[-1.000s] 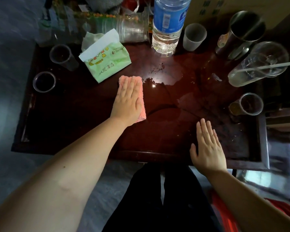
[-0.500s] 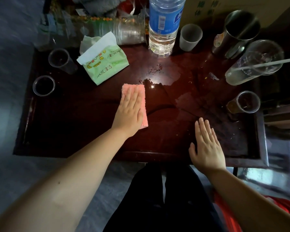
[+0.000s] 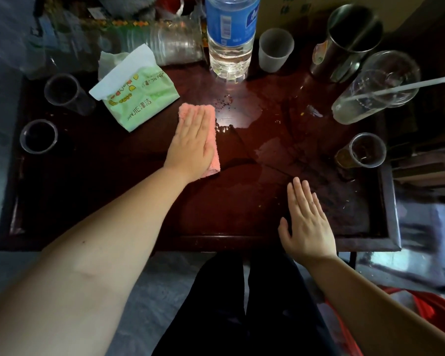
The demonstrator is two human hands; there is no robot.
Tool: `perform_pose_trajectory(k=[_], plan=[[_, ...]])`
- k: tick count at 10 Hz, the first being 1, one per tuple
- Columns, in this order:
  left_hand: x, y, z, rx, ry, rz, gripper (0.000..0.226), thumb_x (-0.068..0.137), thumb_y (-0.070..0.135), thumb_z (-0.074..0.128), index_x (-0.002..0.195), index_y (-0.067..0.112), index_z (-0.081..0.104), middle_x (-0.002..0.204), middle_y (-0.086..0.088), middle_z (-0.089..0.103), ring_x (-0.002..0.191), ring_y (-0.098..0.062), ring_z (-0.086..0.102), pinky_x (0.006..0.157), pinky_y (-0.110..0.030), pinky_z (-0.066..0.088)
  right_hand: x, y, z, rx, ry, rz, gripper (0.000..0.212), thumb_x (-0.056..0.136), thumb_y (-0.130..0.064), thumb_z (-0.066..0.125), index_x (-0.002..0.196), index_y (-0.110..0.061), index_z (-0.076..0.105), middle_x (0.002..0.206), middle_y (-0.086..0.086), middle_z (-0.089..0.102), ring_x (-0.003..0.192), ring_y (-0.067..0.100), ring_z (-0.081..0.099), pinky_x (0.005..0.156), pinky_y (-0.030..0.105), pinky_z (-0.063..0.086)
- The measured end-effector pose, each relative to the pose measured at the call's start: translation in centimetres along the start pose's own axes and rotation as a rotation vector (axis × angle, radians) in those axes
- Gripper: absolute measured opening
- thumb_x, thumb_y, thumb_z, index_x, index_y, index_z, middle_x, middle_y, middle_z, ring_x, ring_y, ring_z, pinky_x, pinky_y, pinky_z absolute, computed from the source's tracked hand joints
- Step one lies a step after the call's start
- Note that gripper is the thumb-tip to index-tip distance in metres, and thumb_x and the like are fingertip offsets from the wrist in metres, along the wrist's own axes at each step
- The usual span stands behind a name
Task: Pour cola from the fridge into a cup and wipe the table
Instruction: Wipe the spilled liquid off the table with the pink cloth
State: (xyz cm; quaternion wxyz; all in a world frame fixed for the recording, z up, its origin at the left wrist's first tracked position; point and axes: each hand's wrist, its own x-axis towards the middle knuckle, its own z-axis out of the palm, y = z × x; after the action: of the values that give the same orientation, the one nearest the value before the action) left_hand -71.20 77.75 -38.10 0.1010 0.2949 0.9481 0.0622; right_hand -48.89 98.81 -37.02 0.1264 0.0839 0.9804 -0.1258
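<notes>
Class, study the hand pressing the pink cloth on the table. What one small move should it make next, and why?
Probably slide the pink cloth right, into the puddle that begins at its edge. The left hand presses flat on the cloth, wet shine and crumbs spread right of it, and the tissue pack lies close on its left.

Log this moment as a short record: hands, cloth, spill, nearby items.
left hand: flat, fingers straight, pressing the pink cloth on the table
right hand: open and flat at the table's front edge, holding nothing
spill: wet patch just right of the cloth, not yet wiped
nearby: tissue pack left of the cloth; water bottle behind the spill
</notes>
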Motion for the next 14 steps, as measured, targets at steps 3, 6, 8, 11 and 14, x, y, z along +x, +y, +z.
perform_pose_trajectory(k=[3, 6, 8, 11, 14], plan=[[0.5, -2.2, -0.7, 0.075, -0.06, 0.341, 0.067, 0.093, 0.033, 0.016, 0.152, 0.002, 0.013, 0.16, -0.015, 0.011, 0.149, -0.03, 0.004, 0.121, -0.042, 0.001, 0.0, 0.0, 0.0, -0.011, 0.008, -0.008, 0.072, 0.087, -0.035, 0.029, 0.15, -0.004, 0.012, 0.16, 0.009, 0.004, 0.147, 0.019, -0.005, 0.12, 0.038, 0.009], [-0.2, -2.0, -0.5, 0.023, -0.046, 0.384, 0.067, 0.091, 0.029, 0.021, 0.151, 0.002, 0.013, 0.159, -0.016, 0.015, 0.148, -0.03, 0.011, 0.121, -0.044, 0.008, 0.0, 0.0, 0.1, -0.001, 0.009, -0.008, 0.072, 0.087, -0.035, 0.029, 0.15, -0.004, 0.013, 0.16, 0.01, 0.005, 0.147, 0.02, -0.004, 0.12, 0.039, 0.009], [-1.3, -0.8, -0.2, 0.015, -0.036, 0.335, 0.067, 0.09, 0.029, 0.021, 0.151, 0.0, 0.016, 0.159, -0.017, 0.015, 0.148, -0.031, 0.01, 0.121, -0.044, 0.009, 0.0, 0.0, 0.1, -0.005, 0.009, -0.008, 0.072, 0.087, -0.035, 0.029, 0.15, -0.005, 0.012, 0.16, 0.009, 0.005, 0.147, 0.02, -0.004, 0.12, 0.039, 0.01], [-5.0, 2.8, 1.2, -0.024, -0.018, 0.154, 0.069, 0.092, 0.031, 0.019, 0.151, -0.003, 0.011, 0.16, -0.02, 0.008, 0.149, -0.032, 0.006, 0.122, -0.045, 0.007, -0.1, 0.0, -0.2, 0.011, 0.001, -0.007, 0.072, 0.088, -0.034, 0.031, 0.151, -0.006, 0.011, 0.16, 0.008, 0.003, 0.147, 0.019, -0.005, 0.12, 0.038, 0.008], [-4.3, 6.0, 1.9, -0.027, 0.014, -0.189, 0.076, 0.089, 0.039, 0.011, 0.15, -0.007, 0.001, 0.159, -0.025, 0.001, 0.148, -0.035, -0.001, 0.122, -0.042, 0.0, 0.0, 0.0, -0.3, 0.025, -0.003, -0.001, 0.072, 0.087, -0.03, 0.035, 0.15, -0.005, 0.012, 0.16, 0.008, 0.004, 0.147, 0.02, -0.004, 0.12, 0.038, 0.009]])
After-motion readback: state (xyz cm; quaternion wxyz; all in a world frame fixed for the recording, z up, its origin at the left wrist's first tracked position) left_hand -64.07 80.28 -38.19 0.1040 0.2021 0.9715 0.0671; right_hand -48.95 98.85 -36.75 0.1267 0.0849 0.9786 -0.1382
